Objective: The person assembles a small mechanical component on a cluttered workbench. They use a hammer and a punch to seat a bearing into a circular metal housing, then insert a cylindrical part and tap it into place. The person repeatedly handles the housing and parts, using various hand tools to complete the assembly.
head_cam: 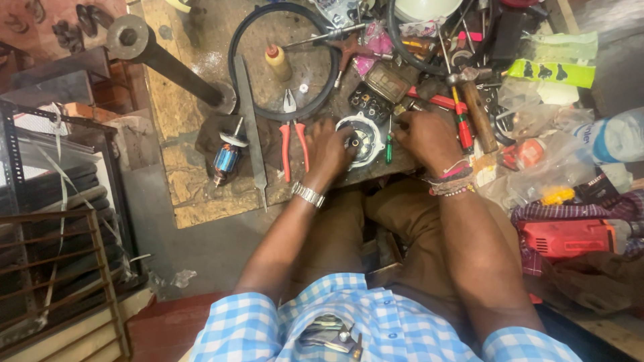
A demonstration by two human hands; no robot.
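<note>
Worn plywood bench, scuffed and stained, left of the hands. Grey concrete floor below it. Rusty metal rack far left. Even, flat light.

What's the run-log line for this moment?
left hand: holds round metal housing | right hand: by green screwdriver | red pliers: left of hands | rotor: on bench

— Where does the camera sit?

— On my head, looking almost straight down over my chest and lap, close enough that my forearms fill the lower middle.

— And your fingers?

— Just above centre, at the near edge of the workbench (the only view, so nothing is shared); clutter spreads beyond them, floor lies left.
</note>
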